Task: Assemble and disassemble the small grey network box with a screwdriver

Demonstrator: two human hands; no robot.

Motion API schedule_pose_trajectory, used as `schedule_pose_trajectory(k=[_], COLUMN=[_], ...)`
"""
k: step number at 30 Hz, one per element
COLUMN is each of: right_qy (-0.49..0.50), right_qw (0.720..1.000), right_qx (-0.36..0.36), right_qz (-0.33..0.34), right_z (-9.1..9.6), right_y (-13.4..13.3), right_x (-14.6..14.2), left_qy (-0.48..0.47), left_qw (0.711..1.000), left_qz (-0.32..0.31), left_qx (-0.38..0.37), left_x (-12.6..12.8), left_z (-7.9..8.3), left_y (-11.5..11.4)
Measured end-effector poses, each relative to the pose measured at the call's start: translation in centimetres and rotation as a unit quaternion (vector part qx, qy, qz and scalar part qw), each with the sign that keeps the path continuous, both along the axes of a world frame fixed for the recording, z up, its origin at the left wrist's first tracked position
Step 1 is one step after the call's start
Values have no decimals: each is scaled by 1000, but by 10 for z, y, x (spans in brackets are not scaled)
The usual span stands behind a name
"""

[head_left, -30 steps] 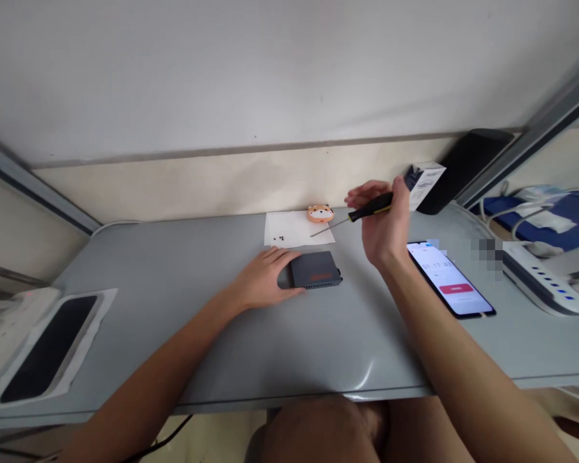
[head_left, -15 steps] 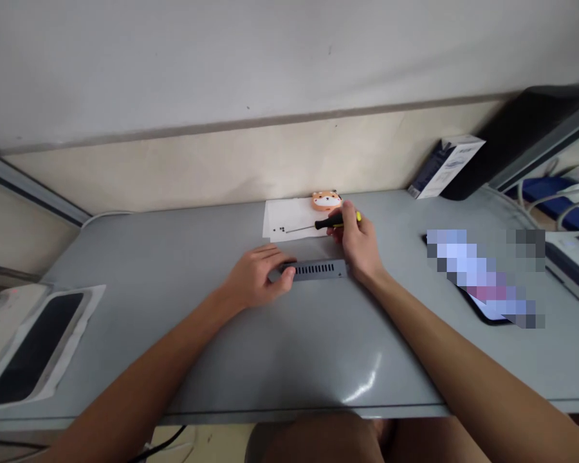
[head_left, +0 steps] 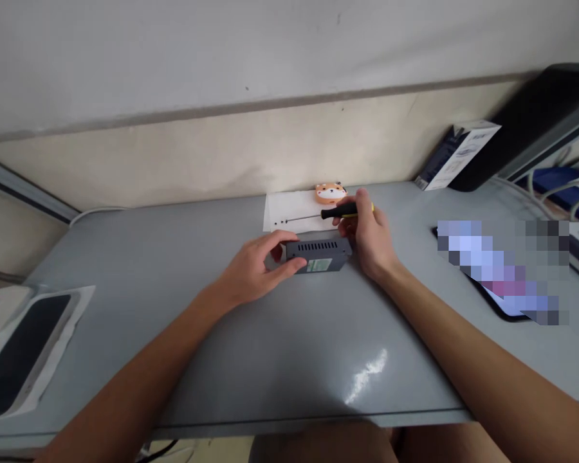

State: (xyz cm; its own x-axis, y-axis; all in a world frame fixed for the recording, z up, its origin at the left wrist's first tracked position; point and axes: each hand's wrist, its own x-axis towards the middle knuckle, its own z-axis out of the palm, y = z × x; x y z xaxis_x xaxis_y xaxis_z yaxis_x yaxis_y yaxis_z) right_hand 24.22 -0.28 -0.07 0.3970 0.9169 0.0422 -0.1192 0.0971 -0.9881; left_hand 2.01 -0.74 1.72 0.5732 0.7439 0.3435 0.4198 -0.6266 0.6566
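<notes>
My left hand grips the left end of a dark grey metal box between thumb and fingers. A row of slots runs along the box's upper side, and a pale green label shows on the side facing me. In my right hand is a screwdriver with a black and yellow handle, its thin shaft pointing left. The shaft's tip is over a white sheet of paper, near several tiny dark screws. My right hand is close to the box's right end; whether they touch I cannot tell.
An orange animal-faced case sits at the paper's back edge. A phone, partly pixelated, lies on the right. At the back right a box leans beside a black cylinder. On the left, a dark flat panel lies on white material.
The grey box has been tilted in my left hand, so its labelled side now faces me. The screwdriver stays in my right hand. The whole view has shifted slightly.
</notes>
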Motion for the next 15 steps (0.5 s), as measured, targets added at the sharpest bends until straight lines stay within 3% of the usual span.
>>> schedule_pose_trajectory(k=[7, 12, 15], right_qy=[138, 151, 156], right_qw=[990, 988, 987], right_qx=[4, 12, 25], right_qz=[-11, -11, 7], right_z=[2, 3, 4], right_y=[2, 2, 1], right_x=[4, 4, 4], left_qy=[-15, -51, -21], left_qw=[989, 987, 989], left_qz=[21, 75, 43], left_qx=[143, 136, 141], left_x=[-10, -6, -8], left_z=[-3, -7, -7], left_y=[5, 7, 8])
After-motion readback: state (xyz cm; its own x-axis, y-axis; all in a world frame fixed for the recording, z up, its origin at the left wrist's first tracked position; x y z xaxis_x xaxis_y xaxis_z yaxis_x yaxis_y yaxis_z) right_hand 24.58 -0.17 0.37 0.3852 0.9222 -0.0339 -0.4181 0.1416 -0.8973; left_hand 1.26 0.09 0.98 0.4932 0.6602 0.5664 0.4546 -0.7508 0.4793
